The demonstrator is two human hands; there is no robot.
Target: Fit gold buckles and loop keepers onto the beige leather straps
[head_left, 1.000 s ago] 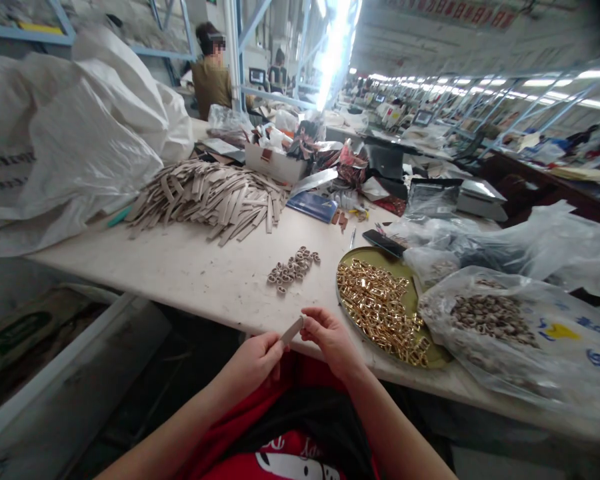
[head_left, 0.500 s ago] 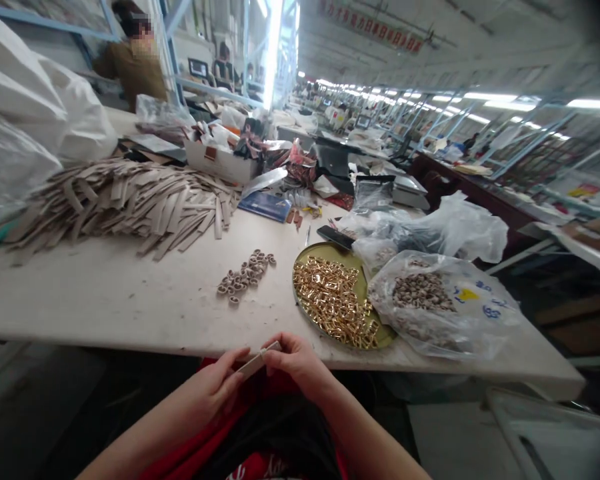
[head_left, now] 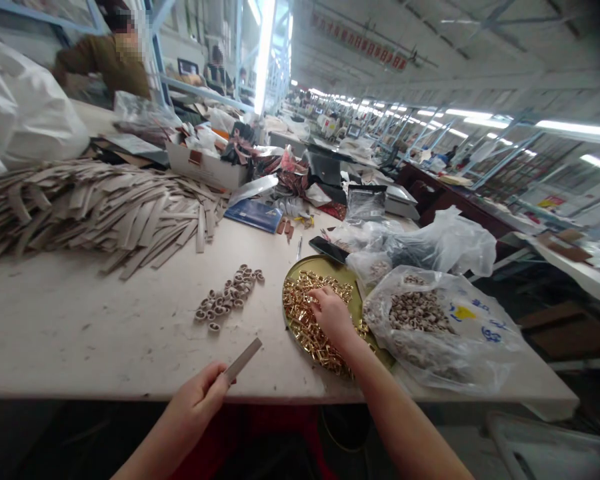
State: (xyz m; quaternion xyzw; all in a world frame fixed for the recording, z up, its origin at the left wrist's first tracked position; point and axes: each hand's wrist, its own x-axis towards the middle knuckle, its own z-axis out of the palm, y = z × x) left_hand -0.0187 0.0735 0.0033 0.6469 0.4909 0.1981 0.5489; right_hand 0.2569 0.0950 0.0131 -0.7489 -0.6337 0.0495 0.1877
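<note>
My left hand (head_left: 205, 392) is closed around one end of a flat grey-brown leather strip (head_left: 243, 360) at the table's front edge. The strip's free end points up and to the right. Over a round, gold-coloured tray (head_left: 286, 283), my right hand (head_left: 330, 313) reaches into a heap of small shiny gold metal buckles (head_left: 303, 327). Its fingers are bent and somewhat apart, touching the heap; no piece shows clearly between them. Left of the tray lies a cluster of small grey-brown leather loops (head_left: 225, 300).
A large pile of leather strips (head_left: 105, 207) covers the table's left side. Right of the tray is a clear plastic bag (head_left: 470, 353) of small loops. Behind are a black phone (head_left: 329, 250), a blue packet (head_left: 254, 212) and a white box (head_left: 205, 170). A co-worker (head_left: 115, 60) stands far left.
My right hand has let go of the strip and moved up and right onto the buckles. My left hand keeps the strip, now farther left. The view has shifted slightly.
</note>
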